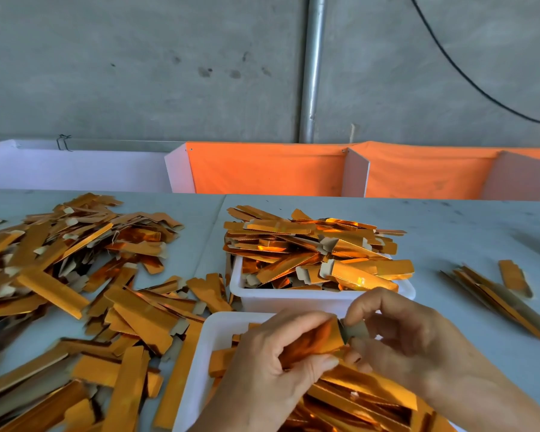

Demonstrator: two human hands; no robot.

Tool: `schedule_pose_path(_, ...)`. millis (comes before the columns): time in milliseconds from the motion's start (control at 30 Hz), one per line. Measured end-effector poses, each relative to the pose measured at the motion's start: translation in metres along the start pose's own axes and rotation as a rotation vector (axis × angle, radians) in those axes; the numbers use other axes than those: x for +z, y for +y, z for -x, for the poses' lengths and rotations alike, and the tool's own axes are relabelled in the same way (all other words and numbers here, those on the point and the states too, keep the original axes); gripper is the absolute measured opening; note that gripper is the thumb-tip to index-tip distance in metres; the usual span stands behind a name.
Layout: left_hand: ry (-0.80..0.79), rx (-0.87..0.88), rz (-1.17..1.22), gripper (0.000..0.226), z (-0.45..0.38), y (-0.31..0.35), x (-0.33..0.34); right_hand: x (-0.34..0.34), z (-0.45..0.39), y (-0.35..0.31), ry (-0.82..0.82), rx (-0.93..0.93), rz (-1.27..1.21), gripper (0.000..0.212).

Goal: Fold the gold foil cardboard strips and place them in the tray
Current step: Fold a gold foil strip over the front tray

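Gold foil strip (317,341) spans both grips, long axis left-right: left hand (272,366) clasps body, right hand (396,332) pinches its grey tab, directly above near tray (206,353).

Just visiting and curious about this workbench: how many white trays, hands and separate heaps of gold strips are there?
White trays: 2, the far tray heaped full and the near tray.
Hands: 2, the left hand and right hand, both holding one gold strip.
Loose heaps on the table: 2, the big left pile and small right pile.
Total: 6.
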State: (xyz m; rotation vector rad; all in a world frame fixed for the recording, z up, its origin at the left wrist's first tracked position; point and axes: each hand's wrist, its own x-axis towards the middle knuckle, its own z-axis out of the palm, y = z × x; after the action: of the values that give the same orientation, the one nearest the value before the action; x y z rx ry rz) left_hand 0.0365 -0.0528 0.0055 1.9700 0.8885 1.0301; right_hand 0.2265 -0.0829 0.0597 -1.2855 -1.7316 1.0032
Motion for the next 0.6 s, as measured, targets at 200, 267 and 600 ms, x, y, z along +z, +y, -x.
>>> schedule_pose_path(200, 0.007, 0.008, -0.121, 0.046, 0.001, -0.001, 0.002, 0.007, -0.002, 0.003, 0.032, 0.050, -0.019, 0.025)
schedule_pose_path(267, 0.002, -0.007, -0.149, 0.047, 0.002, -0.001, 0.003, 0.010, -0.003, 0.007, 0.044, 0.032, -0.012, 0.030)
schedule_pose_path(600, 0.038, 0.018, -0.116, 0.045, 0.001, 0.005, 0.002, 0.004, -0.004, 0.010, -0.098, 0.049, -0.523, 0.022)
